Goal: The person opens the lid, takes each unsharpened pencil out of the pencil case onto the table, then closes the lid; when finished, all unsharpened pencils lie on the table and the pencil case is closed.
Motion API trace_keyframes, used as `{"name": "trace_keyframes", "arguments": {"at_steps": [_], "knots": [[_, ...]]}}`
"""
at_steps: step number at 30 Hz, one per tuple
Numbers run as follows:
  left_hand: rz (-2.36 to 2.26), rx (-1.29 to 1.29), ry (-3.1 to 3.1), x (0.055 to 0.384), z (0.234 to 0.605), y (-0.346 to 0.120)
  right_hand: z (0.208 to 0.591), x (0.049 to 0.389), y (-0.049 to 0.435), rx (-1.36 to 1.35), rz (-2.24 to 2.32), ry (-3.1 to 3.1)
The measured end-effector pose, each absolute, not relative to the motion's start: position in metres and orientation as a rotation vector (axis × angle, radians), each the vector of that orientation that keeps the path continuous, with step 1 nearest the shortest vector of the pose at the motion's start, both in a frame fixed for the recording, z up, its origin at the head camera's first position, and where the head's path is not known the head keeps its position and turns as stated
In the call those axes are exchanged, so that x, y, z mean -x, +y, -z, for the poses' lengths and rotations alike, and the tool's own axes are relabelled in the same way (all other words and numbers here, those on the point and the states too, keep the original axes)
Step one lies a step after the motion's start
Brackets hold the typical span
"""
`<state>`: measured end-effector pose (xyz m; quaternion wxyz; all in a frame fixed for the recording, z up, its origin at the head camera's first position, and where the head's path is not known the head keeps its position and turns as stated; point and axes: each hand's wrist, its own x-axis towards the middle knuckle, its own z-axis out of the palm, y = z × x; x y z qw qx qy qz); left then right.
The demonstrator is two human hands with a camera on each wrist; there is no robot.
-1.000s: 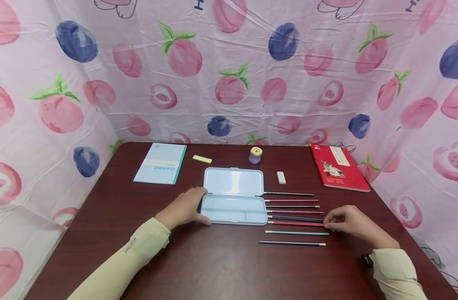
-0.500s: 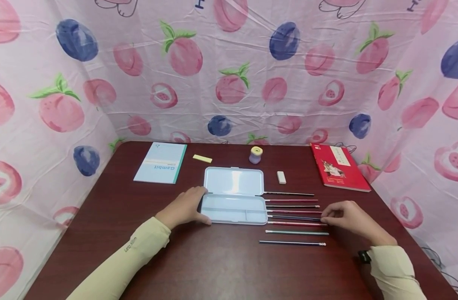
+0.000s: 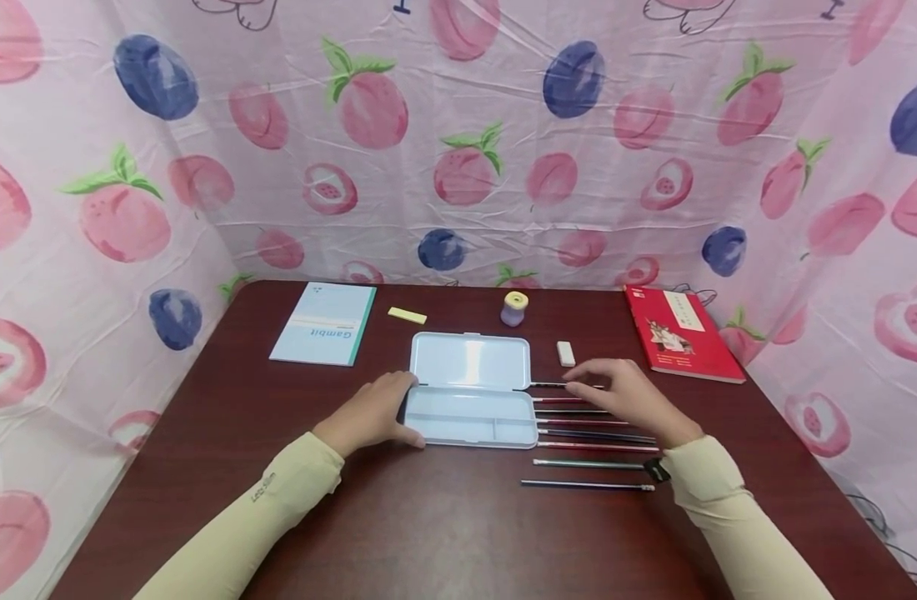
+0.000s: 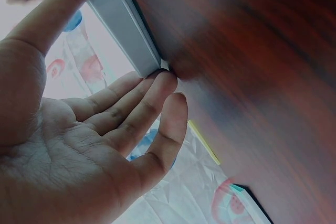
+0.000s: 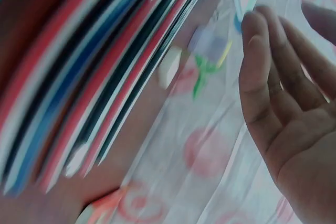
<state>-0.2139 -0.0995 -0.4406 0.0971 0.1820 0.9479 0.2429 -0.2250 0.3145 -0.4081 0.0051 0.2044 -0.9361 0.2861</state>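
An open light-blue pencil case (image 3: 469, 361) lies flat, lid tilted back, its tray (image 3: 458, 404) holding nothing. My left hand (image 3: 368, 412) holds its left end between thumb and fingers; in the left wrist view the fingertips (image 4: 167, 80) touch the case's end wall (image 4: 123, 22). Several pencils lie side by side to the right of the case, among them a red pencil (image 3: 601, 447), a green pencil (image 3: 589, 464) and a dark blue pencil (image 3: 586, 485). Above the rearmost black pencil (image 3: 548, 385) hovers my right hand (image 3: 631, 396), fingers loosely bent with nothing between them.
Behind the pencils lie a white eraser (image 3: 565, 354) and a purple-and-yellow pot-shaped item (image 3: 514, 308). A yellow strip (image 3: 408, 316) and a pale notebook (image 3: 323, 323) are at the back left. At the back right lies a red book (image 3: 682, 333). Patterned cloth (image 3: 458, 125) encloses the table.
My right hand has left the right ends of the red and blue pencils and moved back and left over the rearmost pencil. My left hand has stayed on the case.
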Motion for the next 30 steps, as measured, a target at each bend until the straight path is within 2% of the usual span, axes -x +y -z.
{"name": "trace_keyframes", "arguments": {"at_steps": [14,22,30], "knots": [[-0.714,-0.527,2.805,0.214,0.44,-0.098,0.41,0.267,0.244,-0.555,-1.008,-2.917],[-0.721,-0.521,2.797,0.215,0.442,-0.097,0.419,0.284,0.227,-0.481,-1.044,-3.026],[-0.705,-0.55,2.81,0.216,0.441,-0.101,0.417,0.285,0.223,-0.436,-1.125,-2.971]]}}
